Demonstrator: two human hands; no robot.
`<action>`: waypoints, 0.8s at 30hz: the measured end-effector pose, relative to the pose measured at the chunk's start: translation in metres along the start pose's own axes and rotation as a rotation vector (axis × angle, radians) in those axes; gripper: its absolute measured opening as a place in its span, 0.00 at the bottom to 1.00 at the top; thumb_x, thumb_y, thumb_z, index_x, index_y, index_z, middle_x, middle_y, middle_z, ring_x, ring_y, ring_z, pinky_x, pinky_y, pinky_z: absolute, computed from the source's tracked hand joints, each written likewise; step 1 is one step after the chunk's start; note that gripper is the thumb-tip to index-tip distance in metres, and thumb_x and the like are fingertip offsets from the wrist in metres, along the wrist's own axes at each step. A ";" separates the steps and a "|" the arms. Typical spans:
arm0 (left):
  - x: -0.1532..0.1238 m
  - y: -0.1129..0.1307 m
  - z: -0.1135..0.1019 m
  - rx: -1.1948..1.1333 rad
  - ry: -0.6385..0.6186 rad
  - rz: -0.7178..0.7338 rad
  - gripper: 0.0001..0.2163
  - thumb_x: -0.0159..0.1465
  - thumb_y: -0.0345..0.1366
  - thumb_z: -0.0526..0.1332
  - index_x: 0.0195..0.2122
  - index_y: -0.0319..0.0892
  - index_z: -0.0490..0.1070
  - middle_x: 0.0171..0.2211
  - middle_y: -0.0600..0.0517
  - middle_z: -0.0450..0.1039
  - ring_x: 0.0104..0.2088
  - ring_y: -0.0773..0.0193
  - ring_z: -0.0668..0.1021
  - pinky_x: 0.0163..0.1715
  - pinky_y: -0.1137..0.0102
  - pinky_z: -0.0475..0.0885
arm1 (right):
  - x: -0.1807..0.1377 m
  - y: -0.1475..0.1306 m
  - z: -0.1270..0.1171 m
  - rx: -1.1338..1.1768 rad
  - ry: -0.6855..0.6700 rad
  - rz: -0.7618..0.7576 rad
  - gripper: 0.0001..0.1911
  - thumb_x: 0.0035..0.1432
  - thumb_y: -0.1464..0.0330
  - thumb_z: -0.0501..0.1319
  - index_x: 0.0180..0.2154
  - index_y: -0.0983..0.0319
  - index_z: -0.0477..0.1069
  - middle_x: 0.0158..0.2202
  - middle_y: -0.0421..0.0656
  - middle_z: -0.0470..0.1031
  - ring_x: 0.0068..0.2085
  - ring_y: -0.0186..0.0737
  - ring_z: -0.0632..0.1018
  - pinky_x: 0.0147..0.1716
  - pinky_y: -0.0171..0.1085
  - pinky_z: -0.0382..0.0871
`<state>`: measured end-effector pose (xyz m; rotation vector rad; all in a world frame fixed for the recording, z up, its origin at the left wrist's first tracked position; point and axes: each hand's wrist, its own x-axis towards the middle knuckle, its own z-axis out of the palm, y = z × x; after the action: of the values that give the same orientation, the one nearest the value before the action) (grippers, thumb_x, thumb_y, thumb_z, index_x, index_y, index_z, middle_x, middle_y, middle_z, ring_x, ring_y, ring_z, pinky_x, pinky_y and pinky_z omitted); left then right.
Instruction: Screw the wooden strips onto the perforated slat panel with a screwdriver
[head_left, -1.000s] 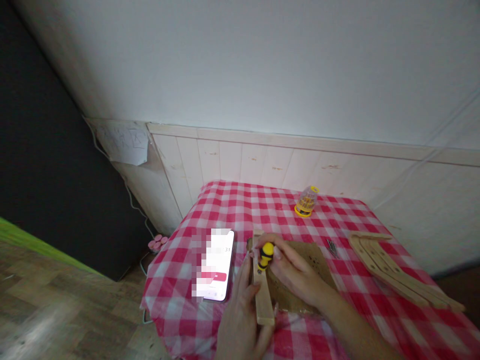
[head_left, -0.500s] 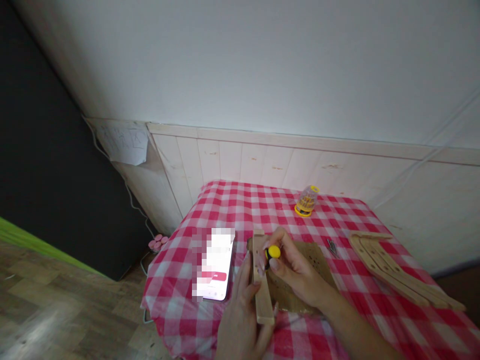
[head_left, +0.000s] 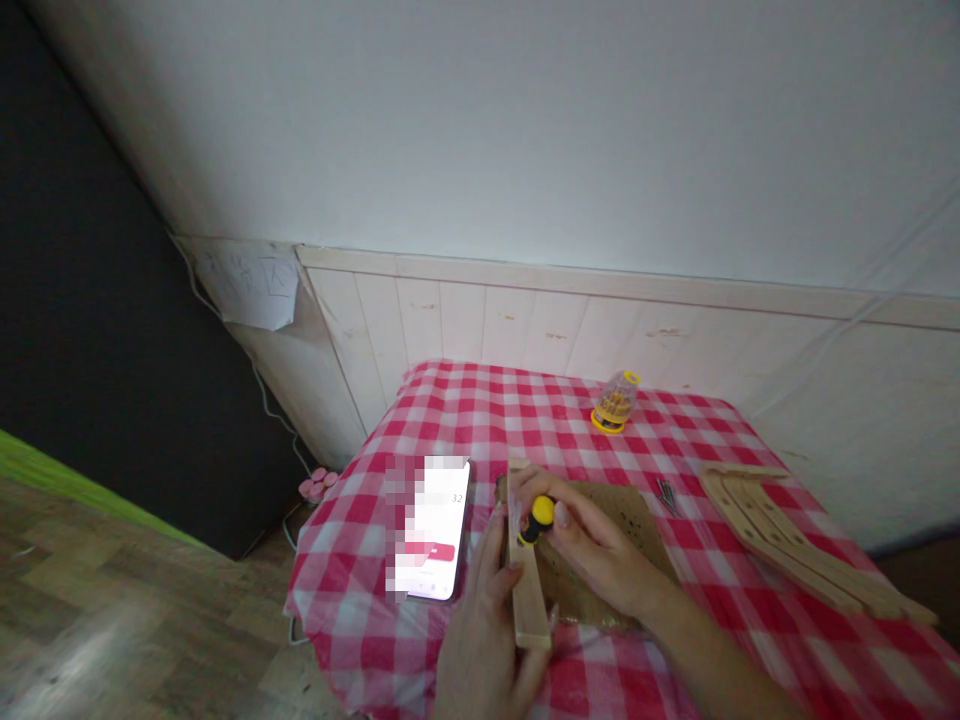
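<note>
My left hand (head_left: 476, 625) is closed about the near half of a wooden bar (head_left: 532, 610), which lies along the left side of a brown board (head_left: 630, 515) on the table (head_left: 487, 405); whether the bar's whole length bears on the board, I cannot tell. My right hand (head_left: 596, 545) is wrapped round a screwdriver (head_left: 542, 512), its handle tilted, its lower end at the bar's upper face. Tip hidden; seating unconfirmed. Main risk, as I judge it: with the handle tilted, the tip could slip out sideways, scoring the wood or jabbing the left fingers close by. Second: the bar is narrow, so a loose left grip could let it roll or twist under turning force. Minor: the phone (head_left: 442, 525) sits just beside my left hand, easily nudged; the loose screws (head_left: 666, 494) beyond the board could scatter if the cloth is tugged.
</note>
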<state>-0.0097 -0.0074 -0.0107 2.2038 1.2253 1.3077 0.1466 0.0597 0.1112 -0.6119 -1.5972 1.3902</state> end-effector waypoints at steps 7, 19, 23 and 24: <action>0.002 0.000 -0.002 0.018 -0.032 -0.015 0.37 0.68 0.26 0.61 0.75 0.43 0.46 0.77 0.33 0.51 0.73 0.40 0.67 0.61 0.48 0.79 | 0.002 -0.014 0.004 0.121 -0.055 0.062 0.21 0.68 0.46 0.64 0.44 0.56 0.77 0.53 0.51 0.82 0.57 0.52 0.80 0.61 0.54 0.71; 0.001 -0.001 -0.002 0.023 -0.022 -0.016 0.38 0.70 0.31 0.64 0.77 0.42 0.45 0.77 0.33 0.53 0.71 0.42 0.70 0.59 0.51 0.81 | 0.001 -0.002 -0.002 0.031 0.076 -0.005 0.20 0.64 0.47 0.69 0.41 0.56 0.72 0.37 0.40 0.73 0.37 0.38 0.75 0.39 0.38 0.71; 0.002 0.000 -0.002 0.008 -0.032 -0.038 0.38 0.70 0.30 0.64 0.77 0.42 0.46 0.77 0.34 0.53 0.71 0.42 0.70 0.59 0.53 0.81 | 0.002 -0.004 0.000 0.035 0.120 -0.039 0.18 0.63 0.50 0.71 0.40 0.55 0.73 0.37 0.40 0.71 0.39 0.40 0.75 0.41 0.39 0.71; 0.003 0.001 -0.003 0.004 -0.039 -0.041 0.37 0.70 0.30 0.63 0.77 0.42 0.47 0.78 0.34 0.51 0.71 0.42 0.69 0.60 0.53 0.80 | 0.002 -0.003 0.000 0.038 0.132 -0.043 0.18 0.62 0.50 0.72 0.39 0.55 0.74 0.38 0.40 0.72 0.40 0.40 0.75 0.41 0.39 0.71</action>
<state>-0.0107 -0.0060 -0.0063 2.1841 1.2528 1.2416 0.1460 0.0602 0.1148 -0.6300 -1.4672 1.3183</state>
